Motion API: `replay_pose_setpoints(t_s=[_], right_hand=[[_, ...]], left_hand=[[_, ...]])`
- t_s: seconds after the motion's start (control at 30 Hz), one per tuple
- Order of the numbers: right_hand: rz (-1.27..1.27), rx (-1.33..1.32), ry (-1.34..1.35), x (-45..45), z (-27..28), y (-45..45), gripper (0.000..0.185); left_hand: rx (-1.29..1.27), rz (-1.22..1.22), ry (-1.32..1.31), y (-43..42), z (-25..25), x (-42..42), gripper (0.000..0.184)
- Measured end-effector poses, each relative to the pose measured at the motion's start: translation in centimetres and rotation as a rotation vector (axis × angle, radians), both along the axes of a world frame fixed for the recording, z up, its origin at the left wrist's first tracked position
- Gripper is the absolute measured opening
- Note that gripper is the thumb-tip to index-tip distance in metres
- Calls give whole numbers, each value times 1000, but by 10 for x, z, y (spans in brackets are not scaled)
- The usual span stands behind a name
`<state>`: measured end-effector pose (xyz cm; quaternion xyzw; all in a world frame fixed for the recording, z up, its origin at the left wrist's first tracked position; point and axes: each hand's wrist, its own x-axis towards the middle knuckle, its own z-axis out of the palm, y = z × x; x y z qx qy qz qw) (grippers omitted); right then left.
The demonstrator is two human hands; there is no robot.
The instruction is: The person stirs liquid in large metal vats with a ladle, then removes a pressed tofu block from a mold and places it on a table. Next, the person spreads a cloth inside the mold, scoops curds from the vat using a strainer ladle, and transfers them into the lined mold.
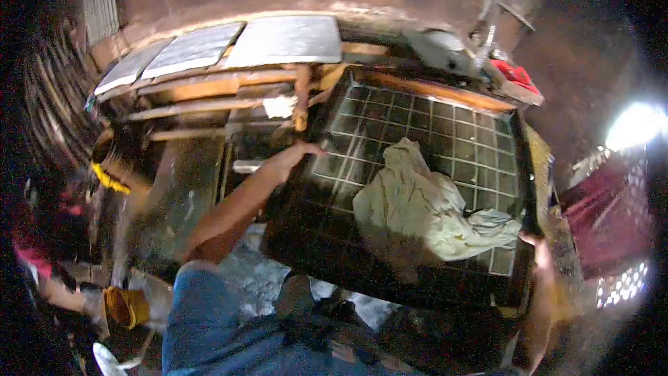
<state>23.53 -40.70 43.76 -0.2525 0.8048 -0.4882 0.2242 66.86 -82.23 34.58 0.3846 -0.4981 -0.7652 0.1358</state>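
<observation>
A large dark wooden frame point(445, 92) with a pale grid across it fills the middle of the head view, in front of my body. My left hand point(308, 151) grips its left side rail. On the opposite side, my right hand point(537, 245) is closed around the right rail, partly hidden by the wood. A crumpled off-white cloth point(417, 198) lies over the grid, and one end trails to the right rail beside my right hand.
Behind, grey slabs point(285, 40) lie in a row on a wooden bench point(209, 87). A red item point(515, 75) sits at the back right. A yellow-brown bucket point(126, 308) is at the lower left, near another person's arm point(66, 296). A maroon cloth point(609, 216) hangs right.
</observation>
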Motion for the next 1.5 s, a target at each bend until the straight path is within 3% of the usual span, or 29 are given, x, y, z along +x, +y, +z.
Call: replay_pose_setpoints(t_s=[0.17, 0.27, 0.4, 0.53, 0.6, 0.73, 1.0, 1.1, 1.23, 1.3, 1.37, 1.43, 1.5], right_hand=[[175, 77, 101, 58, -6, -99, 47], [290, 150, 74, 88, -41, -172, 48], [461, 214, -43, 121, -121, -249, 50], [596, 262, -187, 135, -235, -304, 53], [538, 494, -52, 125, -314, -316, 50], [574, 932, 210, 117, -420, -333, 42], [316, 745, -377, 113, -619, -288, 45], [155, 638, -549, 116, -684, -267, 46], [-271, 276, -907, 115, -788, -223, 47], [-18, 541, -601, 119, -785, -235, 48], [766, 1156, 313, 140, -729, -275, 47], [521, 826, 490, 183, -687, -302, 42], [264, 475, 644, 228, -653, -332, 39]], left_hand=[[78, -160, -140, -52, -225, 52, 23], [206, -112, -228, -47, -325, 103, 23], [300, 64, -316, -61, -395, 181, 23], [306, 226, -398, -87, -444, 245, 24], [285, 286, -431, -102, -467, 265, 24], [245, 369, -486, -123, -515, 289, 25], [95, 545, -407, -108, -634, 334, 28], [281, 445, -466, -126, -633, 317, 28], [258, 456, -550, -123, -629, 307, 39], [182, 466, -632, -122, -623, 302, 45], [16, 466, -811, -121, -607, 292, 51], [-236, 481, -1069, -125, -574, 265, 56], [-688, 540, -1218, -130, -527, 216, 62]])
